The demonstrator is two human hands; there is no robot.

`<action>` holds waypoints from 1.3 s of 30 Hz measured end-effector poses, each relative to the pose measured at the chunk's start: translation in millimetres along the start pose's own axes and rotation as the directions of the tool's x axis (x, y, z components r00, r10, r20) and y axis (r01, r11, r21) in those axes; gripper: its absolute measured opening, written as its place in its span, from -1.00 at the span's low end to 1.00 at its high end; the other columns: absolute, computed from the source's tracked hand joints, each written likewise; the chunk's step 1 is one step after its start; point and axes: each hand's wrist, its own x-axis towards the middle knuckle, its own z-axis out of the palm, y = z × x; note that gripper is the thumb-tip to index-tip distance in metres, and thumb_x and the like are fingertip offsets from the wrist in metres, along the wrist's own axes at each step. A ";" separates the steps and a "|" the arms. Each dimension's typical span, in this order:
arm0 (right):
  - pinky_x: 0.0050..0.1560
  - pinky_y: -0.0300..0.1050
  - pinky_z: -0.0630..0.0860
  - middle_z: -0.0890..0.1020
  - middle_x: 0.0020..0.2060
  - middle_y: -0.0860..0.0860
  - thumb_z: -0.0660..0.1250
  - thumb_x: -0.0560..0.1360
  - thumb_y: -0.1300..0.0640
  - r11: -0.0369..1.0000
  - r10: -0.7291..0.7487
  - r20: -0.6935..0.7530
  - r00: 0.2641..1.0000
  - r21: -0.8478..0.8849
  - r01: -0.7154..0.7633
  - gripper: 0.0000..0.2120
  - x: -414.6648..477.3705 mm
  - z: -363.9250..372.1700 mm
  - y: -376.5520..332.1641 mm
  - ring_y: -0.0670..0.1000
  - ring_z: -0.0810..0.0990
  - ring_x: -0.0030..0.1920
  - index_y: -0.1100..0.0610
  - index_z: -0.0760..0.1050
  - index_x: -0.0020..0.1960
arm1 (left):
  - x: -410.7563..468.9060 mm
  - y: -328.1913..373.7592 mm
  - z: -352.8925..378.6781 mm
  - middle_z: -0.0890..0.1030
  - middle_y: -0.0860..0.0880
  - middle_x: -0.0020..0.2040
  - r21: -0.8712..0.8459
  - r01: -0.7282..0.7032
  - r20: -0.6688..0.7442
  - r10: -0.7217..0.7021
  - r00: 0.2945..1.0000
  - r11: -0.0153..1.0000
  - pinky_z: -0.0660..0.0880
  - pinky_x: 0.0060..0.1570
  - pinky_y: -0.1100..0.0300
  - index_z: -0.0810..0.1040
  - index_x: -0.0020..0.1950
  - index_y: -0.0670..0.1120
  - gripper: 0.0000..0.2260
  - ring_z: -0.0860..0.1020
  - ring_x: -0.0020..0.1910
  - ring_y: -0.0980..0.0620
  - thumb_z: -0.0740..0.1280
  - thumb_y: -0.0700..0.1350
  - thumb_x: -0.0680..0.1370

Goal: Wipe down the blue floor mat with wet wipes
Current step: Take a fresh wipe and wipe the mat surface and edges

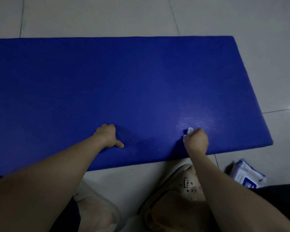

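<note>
Under hands [108,136] [196,141] and wipe [190,131], blue mat [124,81]

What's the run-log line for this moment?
stage: wiping | right hand: grips wet wipe on blue mat | left hand: rests on blue mat | wipes pack: on floor

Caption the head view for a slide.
Right hand holds a wet wipe against the blue mat, left hand rests on it, wipe pack on the tiles.
</note>
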 end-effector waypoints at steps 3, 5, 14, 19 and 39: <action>0.07 0.08 0.56 0.60 0.06 0.21 0.47 0.49 0.10 0.999 0.032 0.005 0.999 -0.004 -0.032 -0.70 0.6 -0.8 -4.1 0.25 0.59 0.05 0.21 0.45 0.10 | -1.8 1.8 0.0 0.38 -0.14 0.38 -0.015 0.009 -0.007 -0.009 1.000 1.000 0.50 0.27 -0.05 0.33 0.47 -0.10 -0.13 0.44 0.30 -0.17 0.57 0.30 0.34; 0.05 0.07 0.55 0.58 0.04 0.21 0.44 0.49 0.12 0.999 -0.053 0.040 0.998 -0.004 0.053 -0.73 -16.6 14.2 -18.3 0.26 0.58 0.02 0.22 0.46 0.08 | -3.2 3.5 0.1 0.37 -0.14 0.40 -0.017 0.015 -0.004 -0.015 1.000 1.000 0.50 0.27 -0.04 0.31 0.48 -0.11 -0.13 0.43 0.32 -0.17 0.57 0.29 0.35; -0.17 -0.04 0.37 0.52 0.05 0.18 0.20 0.66 0.03 0.861 -0.470 0.345 0.813 -0.024 0.508 -0.76 -99.4 84.7 -88.5 0.22 0.55 -0.07 0.22 0.42 0.11 | -1.4 2.5 -0.9 0.34 -0.16 0.45 -0.001 0.038 0.000 -0.038 0.999 0.999 0.50 0.27 -0.04 0.24 0.55 -0.12 -0.05 0.41 0.35 -0.19 0.56 0.30 0.35; -0.10 -0.01 0.42 0.54 0.06 0.17 0.35 0.56 0.00 0.839 -0.483 0.372 0.793 -0.062 0.540 -0.72 -80.6 75.5 -83.9 0.23 0.57 -0.02 0.20 0.44 0.10 | -3.7 3.5 0.2 0.31 -0.16 0.47 -0.005 0.037 -0.009 -0.037 0.999 0.999 0.47 0.31 -0.05 0.22 0.56 -0.12 -0.05 0.39 0.39 -0.20 0.55 0.29 0.37; -0.07 -0.04 0.41 0.55 0.03 0.16 0.31 0.60 0.00 0.921 -0.376 0.211 0.902 -0.019 0.388 -0.73 -59.1 73.4 -103.6 0.22 0.57 -0.04 0.20 0.48 0.13 | -2.4 3.8 0.7 0.37 -0.13 0.37 0.004 0.029 -0.011 -0.029 1.000 1.000 0.50 0.24 0.00 0.29 0.50 -0.10 -0.12 0.43 0.31 -0.15 0.56 0.29 0.36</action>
